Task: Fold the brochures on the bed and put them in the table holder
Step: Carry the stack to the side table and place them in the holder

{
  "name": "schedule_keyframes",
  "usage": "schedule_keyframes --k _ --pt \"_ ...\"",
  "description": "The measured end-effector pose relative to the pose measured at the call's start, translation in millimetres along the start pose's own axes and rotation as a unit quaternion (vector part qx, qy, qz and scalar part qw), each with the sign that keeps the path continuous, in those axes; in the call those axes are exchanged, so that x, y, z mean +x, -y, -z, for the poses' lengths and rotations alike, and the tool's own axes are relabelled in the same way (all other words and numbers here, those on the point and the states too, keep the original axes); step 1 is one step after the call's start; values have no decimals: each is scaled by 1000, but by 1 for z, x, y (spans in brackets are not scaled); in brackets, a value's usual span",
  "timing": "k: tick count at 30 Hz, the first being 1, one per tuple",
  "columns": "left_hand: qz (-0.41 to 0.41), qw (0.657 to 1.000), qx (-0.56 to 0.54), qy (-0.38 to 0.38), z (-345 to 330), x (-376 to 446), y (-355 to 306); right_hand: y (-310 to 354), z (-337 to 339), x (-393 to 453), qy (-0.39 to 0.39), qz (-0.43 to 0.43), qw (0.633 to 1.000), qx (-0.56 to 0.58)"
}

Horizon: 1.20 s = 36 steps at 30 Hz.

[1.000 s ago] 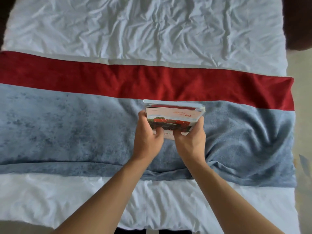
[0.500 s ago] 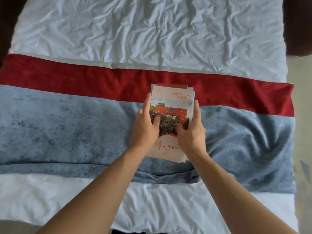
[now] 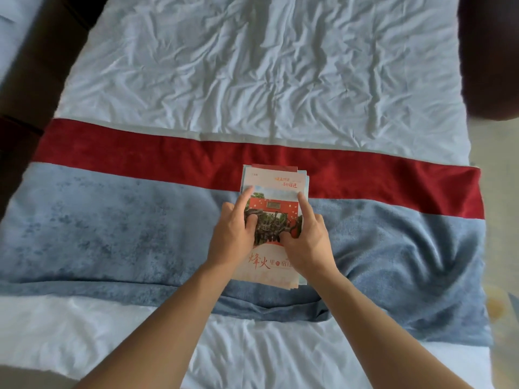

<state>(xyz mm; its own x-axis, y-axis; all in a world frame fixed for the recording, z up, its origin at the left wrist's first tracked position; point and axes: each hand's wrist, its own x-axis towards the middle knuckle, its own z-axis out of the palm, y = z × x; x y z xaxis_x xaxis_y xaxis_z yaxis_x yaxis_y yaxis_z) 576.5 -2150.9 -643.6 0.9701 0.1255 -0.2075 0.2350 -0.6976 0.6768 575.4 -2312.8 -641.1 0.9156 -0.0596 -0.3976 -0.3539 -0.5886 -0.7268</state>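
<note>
Bed (image 3: 280,80), seen from the head view: white sheet, a red band crossing mid-frame, a blue-grey throw (image 3: 112,228) below it.

Left hand (image 3: 234,234), centre frame: index finger laid straight along the left edge of the brochure stack (image 3: 273,181), thumb curled onto the cover. It presses and steadies the stack; whether the remaining fingers wrap under the edge I cannot tell.

The stack lies flat, straddling the line between red band and blue throw, cover up, red gate photo and Chinese lettering showing. Several edges fan out at its top and lower right, so more than one piece.

Right hand (image 3: 307,242), just right of centre: index finger straight up the right edge, thumb on the cover near the left thumb. The hands are close together, bracketing the stack.

Progress, as a judgement: the brochures look already folded to narrow format and are being squared into a pile. Left to do: lifting them and putting them in the holder.

Not visible: the table and holder, nowhere in frame. How many brochures there are cannot be counted. Dark furniture at upper right and left edges is cut off and unidentifiable.
</note>
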Motion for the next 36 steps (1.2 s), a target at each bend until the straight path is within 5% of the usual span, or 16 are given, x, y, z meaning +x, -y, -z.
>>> schedule_keyframes --k 23,36 --pt "-135 965 -20 -226 342 37 -290 384 232 -29 -113 273 955 -12" --pt "-255 949 -26 -181 350 13 -373 395 314 -108 -223 221 949 -10"
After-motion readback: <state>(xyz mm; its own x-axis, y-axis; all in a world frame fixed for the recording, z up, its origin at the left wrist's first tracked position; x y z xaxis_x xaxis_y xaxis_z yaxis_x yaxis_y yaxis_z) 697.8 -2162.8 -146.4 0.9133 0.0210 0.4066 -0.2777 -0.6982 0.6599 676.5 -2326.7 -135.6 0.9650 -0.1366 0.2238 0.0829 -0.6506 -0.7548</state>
